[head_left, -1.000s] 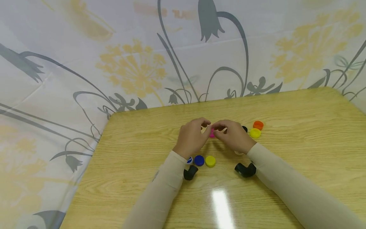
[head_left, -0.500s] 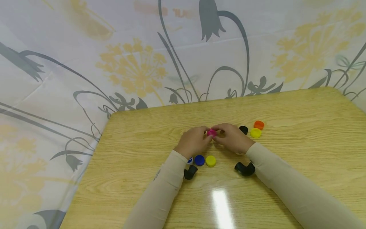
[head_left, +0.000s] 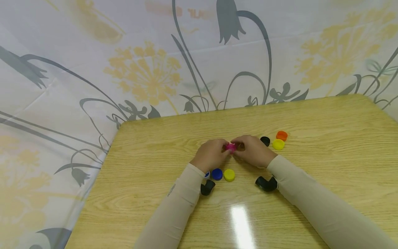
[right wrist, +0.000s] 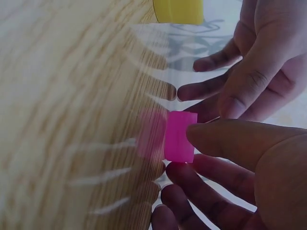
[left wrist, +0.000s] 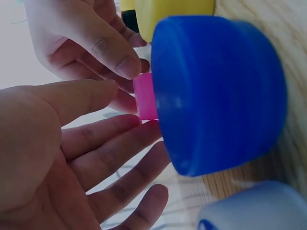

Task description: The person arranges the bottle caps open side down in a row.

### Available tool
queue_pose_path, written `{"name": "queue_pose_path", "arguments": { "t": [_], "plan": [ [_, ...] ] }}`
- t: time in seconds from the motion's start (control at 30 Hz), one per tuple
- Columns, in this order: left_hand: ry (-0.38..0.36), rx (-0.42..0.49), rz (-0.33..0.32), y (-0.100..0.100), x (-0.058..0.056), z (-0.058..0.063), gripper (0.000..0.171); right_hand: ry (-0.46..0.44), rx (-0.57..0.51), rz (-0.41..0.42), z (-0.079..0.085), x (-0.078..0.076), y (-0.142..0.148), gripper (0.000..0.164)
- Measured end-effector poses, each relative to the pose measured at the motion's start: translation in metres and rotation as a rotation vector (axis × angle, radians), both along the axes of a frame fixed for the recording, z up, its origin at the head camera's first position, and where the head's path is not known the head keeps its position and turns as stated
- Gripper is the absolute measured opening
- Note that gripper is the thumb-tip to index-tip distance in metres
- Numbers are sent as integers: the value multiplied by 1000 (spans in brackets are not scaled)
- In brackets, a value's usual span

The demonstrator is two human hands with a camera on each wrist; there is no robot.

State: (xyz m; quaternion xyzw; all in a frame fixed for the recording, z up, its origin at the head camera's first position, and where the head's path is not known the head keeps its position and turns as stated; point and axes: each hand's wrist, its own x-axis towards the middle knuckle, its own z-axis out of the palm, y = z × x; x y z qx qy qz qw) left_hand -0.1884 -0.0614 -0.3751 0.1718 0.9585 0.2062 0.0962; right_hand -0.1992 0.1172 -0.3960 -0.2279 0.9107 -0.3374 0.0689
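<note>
A pink bottle cap sits between my two hands, on or just above the table. My right hand pinches this pink cap between thumb and index finger. From the other side my left hand reaches around it. In the left wrist view, the left index fingertip touches or nearly touches the pink cap, while the left thumb is apart from it and the fingers are fairly straight. A blue bottle cap looms large in front, hiding part of the pink one.
Blue and yellow caps lie nearer me, beside a white-and-blue cap half behind the left wrist. Black, orange and yellow caps stand right of the hands. Black curved pieces show at both wrists.
The pink cap, mostly covered by fingers a second ago, shows more and has come slightly nearer me. Both hands have shifted a little nearer with it. The other caps stay put.
</note>
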Motion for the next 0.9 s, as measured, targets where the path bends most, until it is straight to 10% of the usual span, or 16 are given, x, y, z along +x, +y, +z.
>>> {"name": "queue_pose_path", "arguments": {
  "t": [0.9],
  "plan": [
    [48, 150, 64, -1, 2, 4, 34, 39, -85, -44, 5, 3, -2, 26]
  ]
}}
